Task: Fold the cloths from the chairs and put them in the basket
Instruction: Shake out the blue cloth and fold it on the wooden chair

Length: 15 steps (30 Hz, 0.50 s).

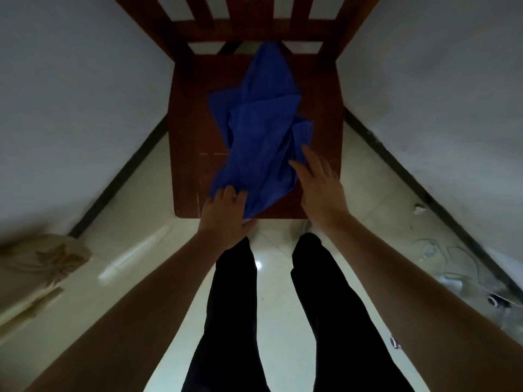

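A blue cloth (260, 128) lies crumpled on the seat of a dark red wooden chair (189, 142), its far end reaching up toward the slatted backrest. My left hand (226, 213) is at the seat's front edge with curled fingers gripping the cloth's near corner. To the right, my right hand (319, 185) has straight fingers laid on the cloth's right edge. No basket is in view.
The chair stands in a corner between two pale walls (70, 108) with dark skirting. A beige patterned cushion or furniture edge (42, 267) is at the left. Clear plastic clutter (458, 267) lies on the tiled floor at the right. My dark-trousered legs (235, 321) stand before the chair.
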### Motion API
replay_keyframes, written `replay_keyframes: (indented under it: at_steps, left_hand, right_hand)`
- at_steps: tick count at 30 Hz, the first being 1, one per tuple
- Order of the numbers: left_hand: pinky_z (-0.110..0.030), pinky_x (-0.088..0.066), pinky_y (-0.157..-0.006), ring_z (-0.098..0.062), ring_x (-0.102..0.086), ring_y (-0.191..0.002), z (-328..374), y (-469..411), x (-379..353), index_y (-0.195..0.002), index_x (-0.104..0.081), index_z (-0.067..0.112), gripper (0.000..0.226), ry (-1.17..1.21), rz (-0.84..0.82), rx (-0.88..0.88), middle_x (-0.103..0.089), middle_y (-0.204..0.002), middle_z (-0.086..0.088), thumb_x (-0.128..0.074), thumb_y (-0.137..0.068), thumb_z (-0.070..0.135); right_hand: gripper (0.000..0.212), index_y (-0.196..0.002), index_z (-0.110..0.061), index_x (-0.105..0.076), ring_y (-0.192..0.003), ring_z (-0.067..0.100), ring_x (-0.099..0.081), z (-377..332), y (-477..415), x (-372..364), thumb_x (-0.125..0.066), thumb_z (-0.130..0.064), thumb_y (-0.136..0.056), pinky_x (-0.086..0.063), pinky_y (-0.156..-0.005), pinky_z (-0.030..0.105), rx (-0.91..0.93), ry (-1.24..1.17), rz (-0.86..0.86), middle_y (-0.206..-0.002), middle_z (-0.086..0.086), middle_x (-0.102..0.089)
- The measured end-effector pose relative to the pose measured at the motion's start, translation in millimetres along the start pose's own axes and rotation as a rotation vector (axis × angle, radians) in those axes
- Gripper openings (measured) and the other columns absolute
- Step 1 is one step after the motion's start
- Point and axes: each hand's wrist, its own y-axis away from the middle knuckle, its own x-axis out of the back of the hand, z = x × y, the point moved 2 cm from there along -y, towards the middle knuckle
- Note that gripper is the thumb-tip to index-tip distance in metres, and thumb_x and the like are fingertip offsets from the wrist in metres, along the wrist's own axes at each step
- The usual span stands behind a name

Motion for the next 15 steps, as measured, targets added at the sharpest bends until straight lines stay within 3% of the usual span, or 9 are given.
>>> replay_keyframes:
  at_steps: [2,4,7,9,11,15]
  left_hand:
    - [-0.046,-0.044,-0.089,-0.031,-0.05,-0.114,-7,-4,-8,-0.134,-0.044,0.018,0.077,-0.069,0.011,0.013,-0.048,-0.127,-0.012,-0.067,-0.075,0.061]
    - [-0.047,-0.045,-0.088,-0.032,-0.051,-0.111,-12,-5,-12,-0.129,-0.048,0.016,0.077,-0.115,0.025,0.018,-0.049,-0.125,-0.013,-0.074,-0.07,0.057]
    - [-0.049,-0.049,-0.081,-0.035,-0.055,-0.103,-16,-5,-17,-0.118,-0.057,0.013,0.064,-0.096,0.08,0.031,-0.056,-0.114,-0.015,-0.082,-0.066,0.041]
    - [-0.048,-0.049,-0.079,-0.035,-0.059,-0.098,-16,-8,-17,-0.11,-0.063,0.014,0.041,0.008,0.132,0.021,-0.061,-0.105,-0.012,-0.077,-0.074,0.028]
    - [-0.041,-0.047,-0.074,-0.032,-0.061,-0.089,-17,-11,-13,-0.1,-0.067,0.014,0.021,0.152,0.208,0.041,-0.064,-0.094,-0.01,-0.067,-0.08,0.018]
    - [-0.032,-0.04,-0.066,-0.026,-0.057,-0.078,-34,-20,-4,-0.087,-0.065,0.011,0.01,0.323,0.322,0.144,-0.063,-0.087,-0.009,-0.058,-0.08,0.012]
  right_hand:
    - [0.057,-0.141,-0.012,-0.051,-0.139,0.044,-0.036,0,-20,2,-0.051,-0.006,-0.084,-0.042,-0.102,0.056,0.092,0.074,0.023,-0.157,0.017,-0.033]
    - [0.056,-0.136,-0.009,-0.055,-0.137,0.045,-0.04,4,-41,4,-0.061,-0.004,-0.081,-0.039,-0.104,0.057,0.173,0.196,-0.014,-0.151,0.02,-0.043]
    - [0.041,-0.117,-0.007,-0.067,-0.115,0.044,-0.057,12,-59,6,-0.072,-0.006,-0.077,-0.038,-0.106,0.06,0.206,0.409,-0.037,-0.114,0.023,-0.066]
    - [0.022,-0.102,-0.008,-0.07,-0.099,0.039,-0.061,17,-60,11,-0.069,-0.008,-0.08,-0.037,-0.108,0.057,0.157,0.467,0.012,-0.092,0.019,-0.07]
    - [0.017,-0.101,-0.009,-0.069,-0.099,0.038,-0.06,22,-54,14,-0.064,-0.012,-0.085,-0.034,-0.11,0.053,0.063,0.455,0.008,-0.091,0.017,-0.07]
    - [0.03,-0.115,-0.018,-0.062,-0.102,0.033,-0.058,29,-36,15,-0.061,-0.026,-0.087,-0.036,-0.102,0.044,-0.034,0.355,-0.156,-0.095,0.011,-0.069]
